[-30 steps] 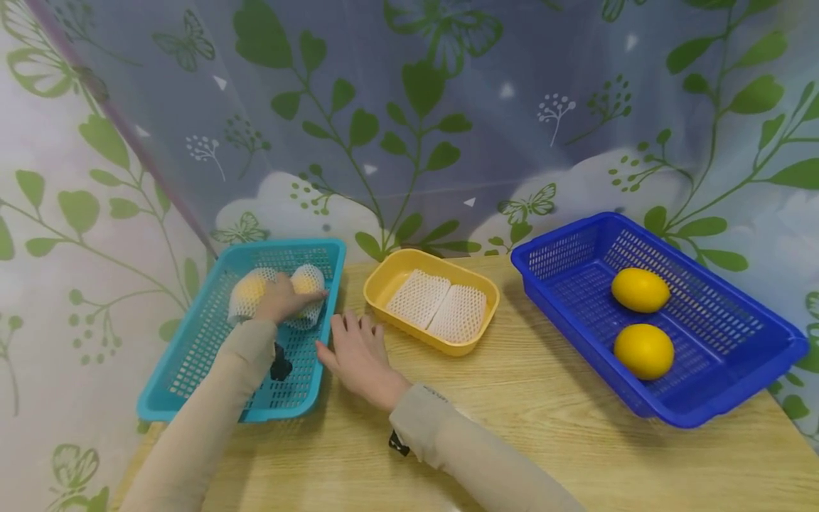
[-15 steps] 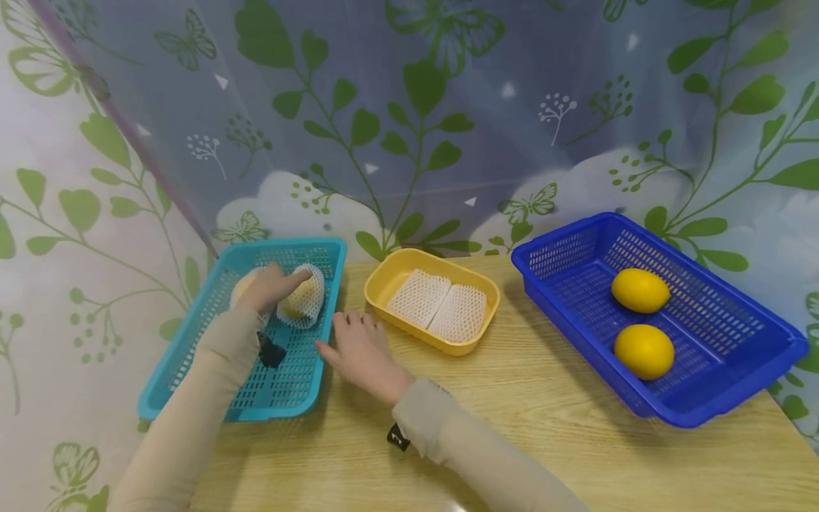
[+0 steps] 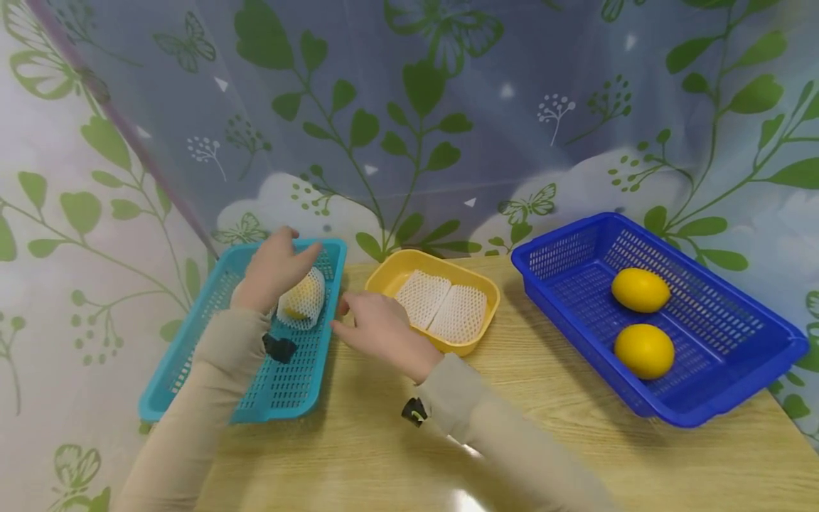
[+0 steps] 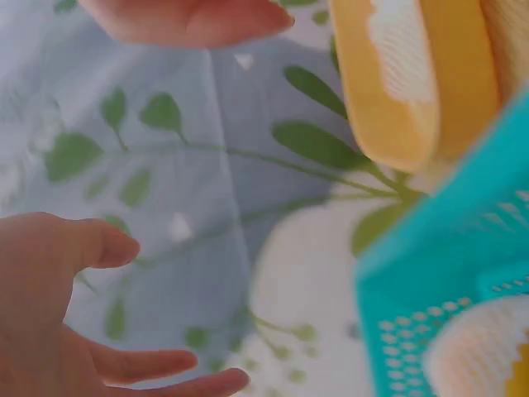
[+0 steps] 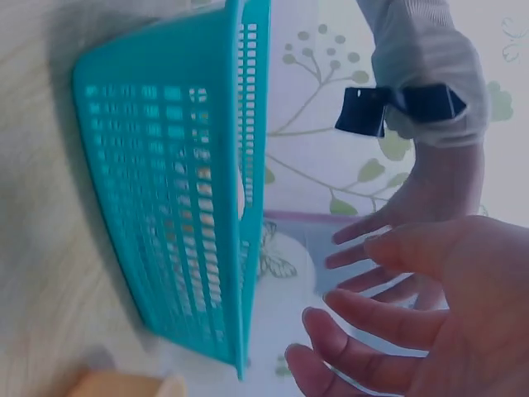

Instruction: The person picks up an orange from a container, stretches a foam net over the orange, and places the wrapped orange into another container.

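Observation:
My left hand [image 3: 276, 269] hovers above the teal basket [image 3: 296, 409], fingers spread apart with nothing in them, as the left wrist view also shows. Below it in the basket lies a yellow oval fruit [image 3: 303, 299] in a white foam net sleeve. The left hand and wrist hide the spot where a second netted fruit lay. My right hand [image 3: 384, 331] is raised between the teal basket and the yellow tray [image 3: 470, 348], its fingers loosely bent and holding nothing. Two white foam net sleeves [image 3: 422, 299] lie flat side by side in that tray.
On the right stands a larger blue basket [image 3: 569, 348] with two bare yellow fruits [image 3: 641, 290] inside. All the containers rest on a wooden table [image 3: 525, 427]. A patterned curtain [image 3: 409, 142] hangs right behind them.
The left hand has let go of the netted fruits and risen away toward the back of the teal basket. The right hand has lifted and shifted right, over the yellow tray's left edge.

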A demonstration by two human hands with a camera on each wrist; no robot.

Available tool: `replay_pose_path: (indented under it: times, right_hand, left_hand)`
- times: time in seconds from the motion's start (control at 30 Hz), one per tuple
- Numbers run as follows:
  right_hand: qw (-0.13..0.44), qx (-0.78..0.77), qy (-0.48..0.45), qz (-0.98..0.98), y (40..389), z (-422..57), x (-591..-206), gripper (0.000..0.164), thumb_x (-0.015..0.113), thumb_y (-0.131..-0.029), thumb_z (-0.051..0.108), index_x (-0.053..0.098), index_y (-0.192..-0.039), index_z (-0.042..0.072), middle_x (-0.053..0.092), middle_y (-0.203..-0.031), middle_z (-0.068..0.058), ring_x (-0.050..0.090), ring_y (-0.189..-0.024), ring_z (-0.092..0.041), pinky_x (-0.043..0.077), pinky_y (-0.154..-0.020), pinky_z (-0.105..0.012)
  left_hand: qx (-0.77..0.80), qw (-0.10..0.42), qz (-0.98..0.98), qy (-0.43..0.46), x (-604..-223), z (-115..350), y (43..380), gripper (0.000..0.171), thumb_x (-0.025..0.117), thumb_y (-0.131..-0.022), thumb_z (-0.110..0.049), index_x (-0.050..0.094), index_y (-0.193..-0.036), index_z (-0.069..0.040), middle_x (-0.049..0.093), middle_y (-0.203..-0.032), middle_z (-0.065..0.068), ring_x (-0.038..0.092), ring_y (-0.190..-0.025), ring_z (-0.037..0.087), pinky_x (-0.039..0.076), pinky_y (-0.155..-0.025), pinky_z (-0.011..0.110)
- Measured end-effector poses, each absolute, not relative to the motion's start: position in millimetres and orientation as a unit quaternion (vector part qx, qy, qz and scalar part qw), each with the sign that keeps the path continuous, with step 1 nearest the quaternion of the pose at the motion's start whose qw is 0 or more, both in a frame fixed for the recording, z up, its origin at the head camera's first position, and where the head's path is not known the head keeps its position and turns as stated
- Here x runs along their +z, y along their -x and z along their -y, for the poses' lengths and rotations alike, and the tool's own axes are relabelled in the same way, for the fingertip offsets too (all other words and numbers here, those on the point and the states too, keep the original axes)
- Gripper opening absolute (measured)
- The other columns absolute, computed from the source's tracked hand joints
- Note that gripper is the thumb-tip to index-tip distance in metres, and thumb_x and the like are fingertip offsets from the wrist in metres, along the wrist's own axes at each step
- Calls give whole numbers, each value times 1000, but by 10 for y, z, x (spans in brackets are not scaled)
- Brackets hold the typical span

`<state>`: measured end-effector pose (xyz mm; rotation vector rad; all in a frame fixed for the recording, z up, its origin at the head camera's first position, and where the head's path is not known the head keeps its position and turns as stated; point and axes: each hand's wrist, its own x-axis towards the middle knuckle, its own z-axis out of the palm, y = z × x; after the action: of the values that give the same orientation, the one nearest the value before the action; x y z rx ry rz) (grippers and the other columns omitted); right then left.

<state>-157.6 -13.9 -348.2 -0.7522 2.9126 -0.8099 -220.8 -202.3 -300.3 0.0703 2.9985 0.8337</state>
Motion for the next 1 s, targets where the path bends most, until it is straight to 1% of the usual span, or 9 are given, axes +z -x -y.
replay_pose_path:
  times: [0.1,0.23,0.33,0.43,0.5,0.67,0.83,0.9,1.0]
  right_hand:
    - [8,-272,246,-930,1568,-28,-3399,27,61,-96,35,66,-106,11,66,-80,0,55,-60,-13,45,-50,-28]
    - [1,-283,250,-926,1588,-269,-3294,23,61,-95,33,67,-102,11,64,-73,2,55,-59,-12,46,-52,-29]
    - [8,-291,242,-926,1603,-455,-3206,23,61,-96,33,67,-102,12,62,-70,2,56,-61,-12,45,-55,-29]
    - [22,-295,232,-927,1627,-635,-3122,24,59,-98,34,66,-103,12,61,-68,1,56,-59,-14,45,-54,-30]
    - [23,-296,227,-928,1654,-757,-3076,24,59,-98,33,66,-105,11,61,-70,0,55,-59,-15,45,-53,-31]
    - [11,-295,202,-934,1723,-1070,-2999,26,60,-97,31,66,-107,8,62,-75,-4,55,-60,-17,45,-53,-31]
    - [-3,-287,169,-943,1766,-1378,-2969,25,60,-97,30,67,-108,9,61,-74,-4,52,-59,-19,43,-52,-32]
    - [-12,-286,157,-945,1783,-1504,-2979,24,59,-96,28,68,-106,8,61,-72,-4,51,-58,-19,42,-51,-32]
    - [-23,-284,138,-949,1816,-1694,-3013,22,57,-97,26,68,-103,8,61,-69,-5,50,-55,-19,41,-49,-33]
  left_hand:
    - [242,-38,-969,-37,-2925,1836,2134,73,44,-98,-56,38,-145,0,60,-122,22,61,-103,38,50,-79,55]
    - [215,-85,-971,-67,-2868,1611,2052,63,46,-98,-55,50,-135,-4,65,-109,16,64,-86,30,51,-62,45]
    - [216,-97,-968,-88,-2845,1474,2020,55,47,-97,-52,57,-126,-6,68,-99,13,64,-77,28,51,-59,42]
    - [214,-110,-965,-103,-2836,1361,2025,50,47,-98,-50,60,-119,-7,68,-88,8,62,-68,25,50,-58,40]
    - [209,-122,-964,-111,-2833,1285,2037,48,48,-98,-49,61,-116,-7,68,-85,7,61,-66,25,49,-58,40]
    - [185,-178,-956,-142,-2848,1085,2078,42,51,-98,-44,65,-107,-5,70,-82,8,62,-65,23,49,-58,40]
    - [152,-261,-937,-175,-2871,858,2121,35,55,-96,-37,66,-93,-4,64,-68,6,56,-53,21,45,-49,36]
    - [139,-290,-929,-184,-2883,755,2135,33,56,-95,-35,66,-90,-5,63,-66,7,54,-50,22,42,-45,36]
    - [129,-302,-926,-187,-2912,585,2155,31,55,-95,-36,65,-90,-7,64,-69,7,55,-53,24,42,-47,36]
